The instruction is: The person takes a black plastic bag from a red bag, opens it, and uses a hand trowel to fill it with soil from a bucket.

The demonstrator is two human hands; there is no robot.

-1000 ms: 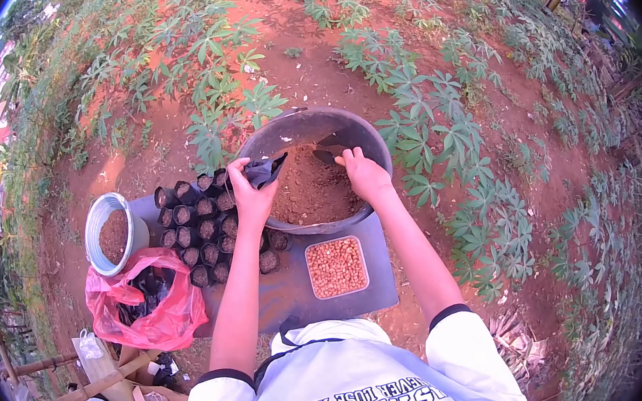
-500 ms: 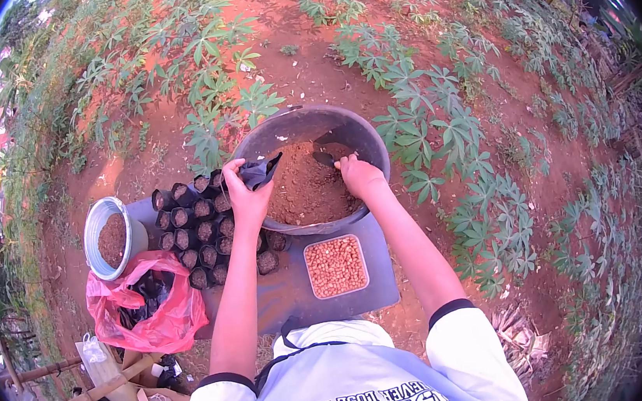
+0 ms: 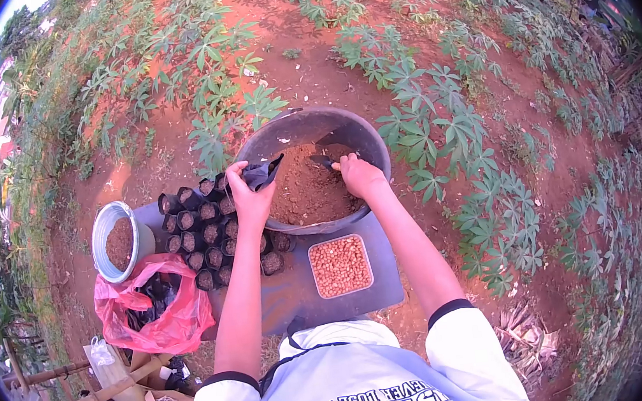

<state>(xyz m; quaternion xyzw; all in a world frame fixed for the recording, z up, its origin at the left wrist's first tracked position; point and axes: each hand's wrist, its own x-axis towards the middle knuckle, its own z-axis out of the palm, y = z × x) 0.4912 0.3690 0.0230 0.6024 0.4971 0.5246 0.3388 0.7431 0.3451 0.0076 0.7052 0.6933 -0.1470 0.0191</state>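
My left hand [image 3: 253,201] grips a black plastic planting bag [image 3: 260,176], its mouth tilted toward the soil at the left side of a large dark basin [image 3: 371,134]. My right hand [image 3: 361,175] is closed around a small dark trowel [image 3: 322,161], whose blade points left over the loose brown soil [image 3: 303,196] in the basin. A gap separates the trowel from the bag. Beside my left forearm stand several soil-filled black bags [image 3: 208,211] in rows. Nearer my body, a square clear tub [image 3: 343,293] holds orange-yellow kernels.
The basin, bags and tub rest on a low table [image 3: 287,288]. At left are a pale bucket [image 3: 140,239] of soil and a pink plastic bag [image 3: 184,316] with black plastic inside. Leafy plants [image 3: 412,97] grow around; wooden poles [image 3: 111,395] lie lower left.
The view has shifted slightly, so the table's things appear a little further right. The trowel blade sits slightly lower and closer to the bag. Both hands keep their holds.
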